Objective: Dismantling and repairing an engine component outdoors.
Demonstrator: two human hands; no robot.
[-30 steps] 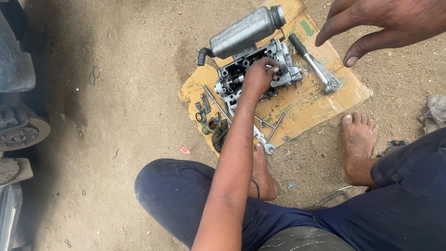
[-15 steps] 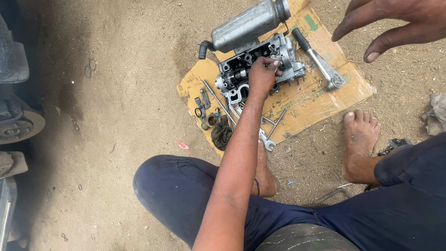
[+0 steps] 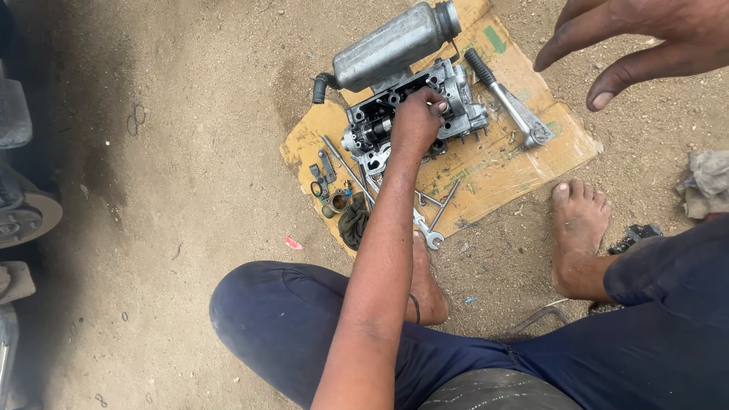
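From the head camera, looking down past dark blue trousers and two bare feet on sandy ground, the person's left hand reaches out along a long bare forearm to the grey cast-metal engine housing that sits near the middle of the torn brown cardboard sheet. Its fingers are curled down into the open top of the housing, pinched on something small inside that I cannot make out. The right hand hangs in the air past the cardboard's right edge, fingers spread and bent, holding nothing. A dull silver cylindrical canister lies along the far side of the housing, touching it. A black-handled ratchet wrench rests near the right edge, and a silver open-ended spanner lies at the near edge beside the forearm. Small loose washers and fittings cluster by the left corner. It looks like picking a part out of the housing; the next move would call for a firm pinch and a straight lift.
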